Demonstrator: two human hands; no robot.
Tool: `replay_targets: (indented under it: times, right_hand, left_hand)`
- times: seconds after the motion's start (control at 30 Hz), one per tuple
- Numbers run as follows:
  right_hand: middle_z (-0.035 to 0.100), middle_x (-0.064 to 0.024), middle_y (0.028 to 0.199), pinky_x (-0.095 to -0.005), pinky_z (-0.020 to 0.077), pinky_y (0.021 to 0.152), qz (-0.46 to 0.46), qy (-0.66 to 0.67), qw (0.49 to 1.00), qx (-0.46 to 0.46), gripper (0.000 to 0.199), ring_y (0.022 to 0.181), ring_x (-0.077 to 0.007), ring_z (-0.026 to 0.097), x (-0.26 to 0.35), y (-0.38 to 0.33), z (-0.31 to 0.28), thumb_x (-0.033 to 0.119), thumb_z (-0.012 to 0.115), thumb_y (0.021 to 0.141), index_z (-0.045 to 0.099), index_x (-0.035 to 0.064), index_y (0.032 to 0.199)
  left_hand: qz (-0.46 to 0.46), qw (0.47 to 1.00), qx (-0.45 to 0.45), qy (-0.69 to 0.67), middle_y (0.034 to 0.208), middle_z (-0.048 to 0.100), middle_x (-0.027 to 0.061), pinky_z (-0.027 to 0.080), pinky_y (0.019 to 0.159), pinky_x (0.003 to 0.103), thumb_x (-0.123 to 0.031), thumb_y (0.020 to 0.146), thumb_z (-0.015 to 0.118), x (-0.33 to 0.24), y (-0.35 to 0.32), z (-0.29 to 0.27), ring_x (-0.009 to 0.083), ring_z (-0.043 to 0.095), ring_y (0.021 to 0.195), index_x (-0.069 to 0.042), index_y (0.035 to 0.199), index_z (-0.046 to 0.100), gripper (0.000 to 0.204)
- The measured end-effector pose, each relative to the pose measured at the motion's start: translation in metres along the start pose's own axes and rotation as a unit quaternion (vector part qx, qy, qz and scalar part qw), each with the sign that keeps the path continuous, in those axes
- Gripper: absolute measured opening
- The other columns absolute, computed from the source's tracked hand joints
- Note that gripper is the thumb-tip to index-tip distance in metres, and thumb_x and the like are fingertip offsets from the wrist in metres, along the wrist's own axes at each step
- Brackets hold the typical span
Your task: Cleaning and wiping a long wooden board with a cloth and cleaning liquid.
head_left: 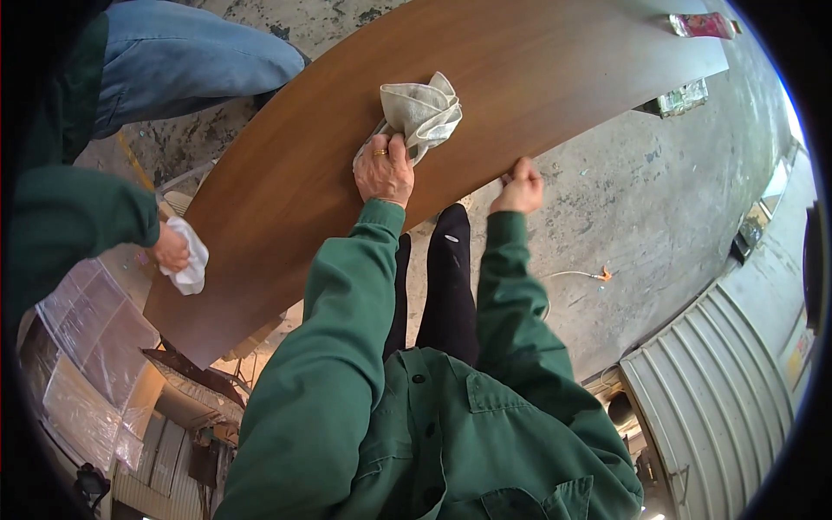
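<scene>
A long brown wood-grain panel [295, 208] stretches across in front of me, from lower left to upper right. On its surface, my left hand [385, 172] is closed on a crumpled whitish cloth [422, 113], whose folds bunch up beyond my fingers. My right hand [518, 186] is at the panel's near edge with its fingers curled in. Whether those fingers grip the edge or something small is hidden. At the left end, a co-worker's hand [172, 248] presses a white cloth [190, 258] against the panel's end.
A bottle with pink contents [702, 25] lies on the panel's far right end. The co-worker's jeans-clad leg [191, 61] is by the far edge. Plastic-wrapped panels [91, 321] stand lower left. A thin hose [572, 275] with an orange tip crosses the stained concrete floor; ribbed grey panelling [711, 390] is lower right.
</scene>
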State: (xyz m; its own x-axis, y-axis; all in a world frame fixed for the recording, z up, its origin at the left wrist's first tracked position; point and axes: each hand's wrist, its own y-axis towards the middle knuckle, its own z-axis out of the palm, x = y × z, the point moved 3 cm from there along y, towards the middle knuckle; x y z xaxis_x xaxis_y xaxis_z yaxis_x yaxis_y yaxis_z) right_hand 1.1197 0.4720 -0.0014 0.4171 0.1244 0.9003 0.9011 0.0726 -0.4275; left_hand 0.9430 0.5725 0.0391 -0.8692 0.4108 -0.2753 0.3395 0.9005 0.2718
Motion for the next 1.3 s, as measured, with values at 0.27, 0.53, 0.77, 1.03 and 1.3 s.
replay_targets:
  times: [0.27,0.53,0.77,1.03,1.3]
  right_hand:
    - [0.051,-0.0027,0.067,-0.0227,0.039,0.05,0.063,-0.008,0.996,0.059,0.011,0.056,-0.01,0.045,-0.048,-0.112,-0.02,0.011,0.057,0.078,0.049,0.0035,0.079]
    - [0.053,-0.0026,0.068,-0.024,0.0421,0.052,-0.022,0.019,0.999,0.015,0.012,0.058,-0.0106,0.048,0.003,-0.007,0.003,0.013,0.057,0.078,0.051,0.0039,0.075]
    - [0.05,-0.0014,0.067,-0.0222,0.0389,0.049,0.057,-0.051,0.995,0.07,0.01,0.054,-0.0093,0.045,-0.052,-0.119,-0.024,0.011,0.056,0.079,0.049,0.0043,0.078]
    - [0.05,-0.001,0.064,-0.023,0.0391,0.049,-0.061,-0.038,0.997,-0.005,0.012,0.055,-0.009,0.044,0.001,-0.007,0.004,0.012,0.056,0.078,0.049,0.0024,0.074]
    - [0.051,-0.0023,0.078,-0.0198,0.0361,0.049,-0.004,-0.07,0.992,0.104,0.019,0.06,-0.0062,0.043,-0.059,-0.122,-0.025,0.011,0.051,0.081,0.047,0.0018,0.097]
  left_hand:
    - [-0.004,1.0,0.01,-0.003,0.079,0.046,0.0072,0.044,0.059,0.038,-0.01,0.066,0.059,0.002,-0.002,0.001,0.0253,0.052,0.07,-0.009,0.088,0.044,0.027]
    - [-0.002,1.0,0.003,-0.016,0.077,0.046,0.0071,0.044,0.059,0.038,-0.008,0.065,0.059,0.001,0.001,-0.001,0.0255,0.052,0.069,-0.009,0.088,0.044,0.028]
    - [-0.003,1.0,0.003,-0.019,0.08,0.044,0.0064,0.042,0.056,0.039,-0.013,0.059,0.064,0.004,-0.003,0.005,0.026,0.05,0.07,-0.012,0.09,0.042,0.038]
    - [-0.007,1.0,0.007,-0.019,0.081,0.044,0.0063,0.042,0.056,0.039,-0.013,0.059,0.064,0.006,-0.002,0.006,0.0259,0.05,0.071,-0.012,0.089,0.042,0.037]
    - [0.001,1.0,0.016,-0.011,0.078,0.046,0.007,0.044,0.057,0.037,-0.01,0.067,0.058,-0.001,0.001,0.003,0.0255,0.052,0.069,-0.008,0.087,0.045,0.024]
